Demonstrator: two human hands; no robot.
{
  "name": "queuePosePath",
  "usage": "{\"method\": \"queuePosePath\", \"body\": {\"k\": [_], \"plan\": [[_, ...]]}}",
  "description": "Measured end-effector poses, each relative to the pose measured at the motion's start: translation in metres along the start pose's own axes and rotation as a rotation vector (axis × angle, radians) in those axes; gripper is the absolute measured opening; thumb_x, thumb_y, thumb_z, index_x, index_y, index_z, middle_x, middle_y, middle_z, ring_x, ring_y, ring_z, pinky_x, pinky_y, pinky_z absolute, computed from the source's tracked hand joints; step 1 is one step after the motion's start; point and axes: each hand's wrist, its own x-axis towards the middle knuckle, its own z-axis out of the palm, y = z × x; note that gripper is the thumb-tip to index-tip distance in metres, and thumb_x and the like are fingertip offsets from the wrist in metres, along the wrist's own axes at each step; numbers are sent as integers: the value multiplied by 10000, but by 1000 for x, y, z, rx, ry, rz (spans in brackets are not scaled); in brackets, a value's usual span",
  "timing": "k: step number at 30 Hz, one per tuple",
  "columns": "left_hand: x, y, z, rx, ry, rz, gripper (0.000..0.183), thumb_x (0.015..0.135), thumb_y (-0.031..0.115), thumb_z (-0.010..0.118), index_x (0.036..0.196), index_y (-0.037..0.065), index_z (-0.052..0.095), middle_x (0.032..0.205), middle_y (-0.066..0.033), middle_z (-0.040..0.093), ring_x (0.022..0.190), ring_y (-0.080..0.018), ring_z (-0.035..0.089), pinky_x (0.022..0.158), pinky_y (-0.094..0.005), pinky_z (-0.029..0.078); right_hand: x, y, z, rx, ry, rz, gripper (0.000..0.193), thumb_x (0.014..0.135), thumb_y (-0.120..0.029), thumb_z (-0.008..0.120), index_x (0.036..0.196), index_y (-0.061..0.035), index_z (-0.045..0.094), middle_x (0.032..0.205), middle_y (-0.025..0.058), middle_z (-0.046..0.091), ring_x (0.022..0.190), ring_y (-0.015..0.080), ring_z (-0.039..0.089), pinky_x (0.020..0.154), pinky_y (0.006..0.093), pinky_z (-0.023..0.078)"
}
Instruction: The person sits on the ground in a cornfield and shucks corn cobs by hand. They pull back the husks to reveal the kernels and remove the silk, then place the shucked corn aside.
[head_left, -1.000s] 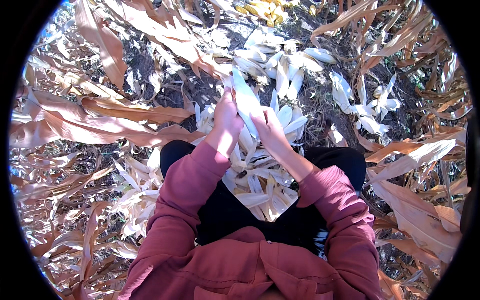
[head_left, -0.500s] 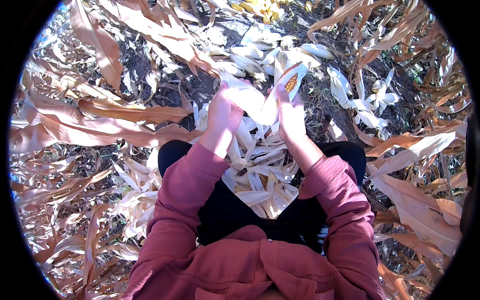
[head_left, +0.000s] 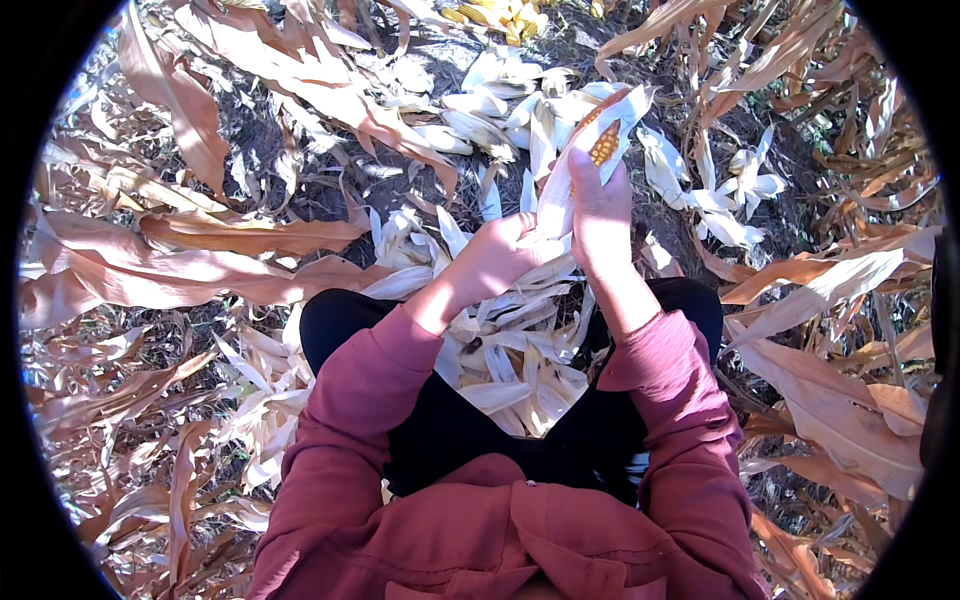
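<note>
An ear of corn (head_left: 604,146) with yellow-orange kernels shows through a gap in its pale husk (head_left: 556,205). My right hand (head_left: 602,208) is wrapped round the ear, with the thumb lying along its front. Down at the ear's lower end, my left hand (head_left: 502,256) is closed on the husk; its fingertips are partly hidden. The ear tilts up and to the right. Beneath my hands, between my legs, lies a heap of stripped husks (head_left: 510,365).
Several ears in pale husks (head_left: 480,125) lie on the ground ahead, and more husks (head_left: 715,200) lie to the right. Bare yellow cobs (head_left: 512,18) are piled at the far edge. Dry brown corn leaves (head_left: 250,235) reach in from the left, others (head_left: 830,400) from the right.
My left hand has moved down and right from the spread husk to the ear's lower end. The right hand has shifted slightly right with the ear, and more kernels show.
</note>
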Motion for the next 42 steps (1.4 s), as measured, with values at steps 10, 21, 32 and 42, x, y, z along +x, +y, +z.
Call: {"method": "queuePosePath", "body": {"k": [10,21,32,42], "plan": [[-12,25,-2,193,-498,100,199,895,134,574,1021,-9,634,937,-123,669,862,-173,629,783,-295,467,3,-16,-14,298,-181,682,379,915,-373,500,995,-5,531,743,138,626,566,220,627,502,313,536],[-1,-9,-16,-569,-110,-299,517,958,274,476,1363,-5,318,1212,-130,514,1095,-225,531,924,-346,443,-3,0,-13,-505,-262,149,487,887,-385,590,1111,36,494,908,91,586,792,118,563,707,272,474],[8,6,3,-826,154,-232,382,1003,335,306,1245,62,421,1096,-63,551,984,-141,575,835,-307,487,-19,13,0,-618,-233,-90,370,906,-285,562,1087,38,581,815,178,634,740,239,627,686,323,484],[9,-8,4,-980,253,-186,447,996,387,316,1261,43,419,1142,-59,554,1059,-170,562,899,-333,470,-25,25,4,-468,-28,-233,188,848,-127,640,930,42,649,901,139,640,814,187,606,747,285,468]]}}
